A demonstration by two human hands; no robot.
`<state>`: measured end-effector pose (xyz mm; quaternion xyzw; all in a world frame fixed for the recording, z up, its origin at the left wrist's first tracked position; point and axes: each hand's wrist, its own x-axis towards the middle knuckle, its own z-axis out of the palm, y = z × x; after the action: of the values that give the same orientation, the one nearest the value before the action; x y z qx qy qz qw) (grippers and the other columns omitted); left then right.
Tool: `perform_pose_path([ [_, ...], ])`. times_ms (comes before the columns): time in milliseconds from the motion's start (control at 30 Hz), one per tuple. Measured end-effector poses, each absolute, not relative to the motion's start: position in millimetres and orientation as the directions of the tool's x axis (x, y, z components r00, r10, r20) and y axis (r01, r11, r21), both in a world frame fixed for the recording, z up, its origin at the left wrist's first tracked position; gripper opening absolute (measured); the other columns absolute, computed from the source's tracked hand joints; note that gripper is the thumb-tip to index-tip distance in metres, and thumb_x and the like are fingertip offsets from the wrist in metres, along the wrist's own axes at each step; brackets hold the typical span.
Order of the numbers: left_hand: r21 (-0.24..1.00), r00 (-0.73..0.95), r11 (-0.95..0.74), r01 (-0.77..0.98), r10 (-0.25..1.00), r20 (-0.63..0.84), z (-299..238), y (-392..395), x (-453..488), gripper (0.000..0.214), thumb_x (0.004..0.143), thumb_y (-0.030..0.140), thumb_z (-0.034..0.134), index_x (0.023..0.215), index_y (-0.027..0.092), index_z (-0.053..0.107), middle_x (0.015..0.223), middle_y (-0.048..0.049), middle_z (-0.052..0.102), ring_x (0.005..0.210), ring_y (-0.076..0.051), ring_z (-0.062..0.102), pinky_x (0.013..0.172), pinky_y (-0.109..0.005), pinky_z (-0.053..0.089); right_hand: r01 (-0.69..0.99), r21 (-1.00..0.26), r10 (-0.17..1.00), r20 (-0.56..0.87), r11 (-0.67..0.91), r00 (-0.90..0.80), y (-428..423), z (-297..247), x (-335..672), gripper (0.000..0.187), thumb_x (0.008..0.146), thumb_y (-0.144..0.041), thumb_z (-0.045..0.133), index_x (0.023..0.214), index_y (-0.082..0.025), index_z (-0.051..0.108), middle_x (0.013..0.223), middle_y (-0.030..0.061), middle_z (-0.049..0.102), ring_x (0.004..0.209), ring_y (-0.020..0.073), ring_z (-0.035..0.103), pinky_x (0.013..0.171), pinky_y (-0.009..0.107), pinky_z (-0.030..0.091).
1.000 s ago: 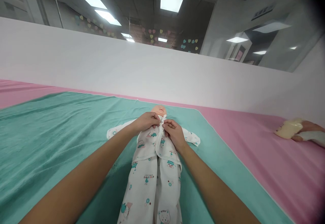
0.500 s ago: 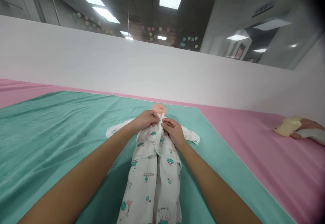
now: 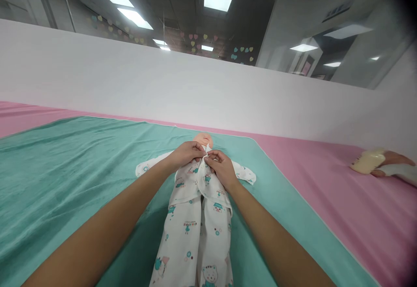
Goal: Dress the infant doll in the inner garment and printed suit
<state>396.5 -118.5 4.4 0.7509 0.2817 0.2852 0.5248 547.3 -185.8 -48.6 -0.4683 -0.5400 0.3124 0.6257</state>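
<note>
A baby doll (image 3: 203, 139) lies on its back in the middle, its head toward the wall and its arms out to the sides. It wears a white printed baby shirt (image 3: 213, 188) and matching baby pants (image 3: 185, 239). My left hand (image 3: 188, 153) pinches the shirt's front edge near the collar. Just beside it, my right hand (image 3: 222, 167) pinches the other side of the same opening. The fingertips nearly meet, and a small white flap of cloth pokes up between them. What fastens the shirt there is hidden by my fingers.
A teal blanket (image 3: 81, 165) lies under the doll, over a pink sheet (image 3: 312, 161). At the far right, another person's hand (image 3: 399, 158) is next to a pale yellow object (image 3: 368, 161). A white wall (image 3: 163, 87) with windows above borders the back.
My right fingers have shifted slightly up and left, closer to my left fingertips. Both hands keep their pinch at the shirt front, and the doll stays in place.
</note>
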Motion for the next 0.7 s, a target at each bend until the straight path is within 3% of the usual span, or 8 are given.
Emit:
perform_pose_path([
  [167,0.921,0.675,-0.345,0.183,0.725,0.138,4.5,-121.0,398.1,0.027,0.067,0.042,0.065,0.074,0.016,0.059,0.060,0.0020,0.055,0.052,-0.009,0.045,0.048,-0.021,0.032,0.169,-0.923,0.900,0.377,0.346,0.219,-186.9,-47.8,547.3,0.031,0.069,-0.039,0.067,0.092,-0.021,0.057,0.072,-0.0045,0.052,0.048,0.0058,0.041,0.046,0.021,0.033],
  [367,0.852,0.626,-0.446,0.273,0.755,0.195,-3.4,-119.4,404.4,0.016,0.068,0.030,0.060,0.079,0.019,0.057,0.068,0.0021,0.059,0.057,-0.011,0.051,0.047,-0.020,0.034,0.223,-0.920,0.906,0.368,0.322,0.209,-186.1,-47.3,547.2,0.028,0.069,-0.036,0.066,0.091,-0.022,0.056,0.071,-0.0052,0.050,0.048,0.0063,0.040,0.046,0.021,0.032],
  [700,0.848,0.623,-0.451,0.278,0.757,0.199,-7.4,-115.8,406.2,0.024,0.066,0.019,0.055,0.090,0.020,0.052,0.075,0.0021,0.062,0.058,-0.011,0.056,0.045,-0.018,0.036,0.215,-0.925,0.919,0.352,0.313,0.179,-186.0,-47.9,548.7,0.031,0.069,-0.034,0.064,0.098,-0.022,0.060,0.070,-0.0051,0.046,0.049,0.0060,0.038,0.048,0.021,0.032],
])
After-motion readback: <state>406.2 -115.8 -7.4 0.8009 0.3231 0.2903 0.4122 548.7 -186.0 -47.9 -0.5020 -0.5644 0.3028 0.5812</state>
